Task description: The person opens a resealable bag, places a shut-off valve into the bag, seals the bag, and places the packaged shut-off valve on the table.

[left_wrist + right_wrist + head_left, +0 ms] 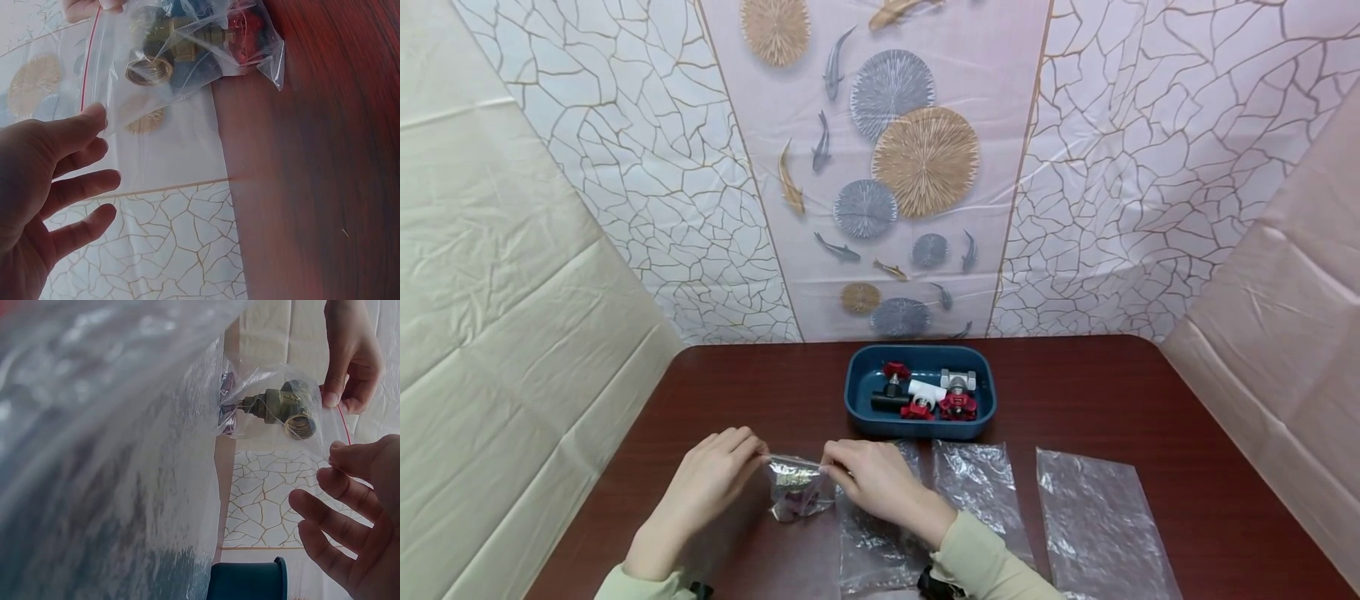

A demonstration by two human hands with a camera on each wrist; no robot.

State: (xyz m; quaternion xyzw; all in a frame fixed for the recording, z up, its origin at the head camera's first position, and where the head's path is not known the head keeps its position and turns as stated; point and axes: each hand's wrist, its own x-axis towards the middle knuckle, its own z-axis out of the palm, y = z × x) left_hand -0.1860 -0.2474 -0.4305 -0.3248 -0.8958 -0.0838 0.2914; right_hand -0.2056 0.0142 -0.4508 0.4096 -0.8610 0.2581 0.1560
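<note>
Between the two hands hangs a clear zip bag (797, 500) with a red seal line along its top. Inside it is a brass valve (181, 37) with a red handwheel (245, 31), its threaded opening facing the seal end. My left hand (718, 475) pinches one top corner of the bag between thumb and fingers. At the opposite corner my right hand (872, 479) pinches the seal edge, its other fingers spread apart in the right wrist view. The handwheel hangs lowest, close to the tabletop.
A blue tray (857, 408) at the table's back holds several valves with red handles, among them a white one (927, 392) and a black one (889, 402). Flat clear bags lie at the right, including one bag (1097, 525) at the far right and another (981, 479) beside it.
</note>
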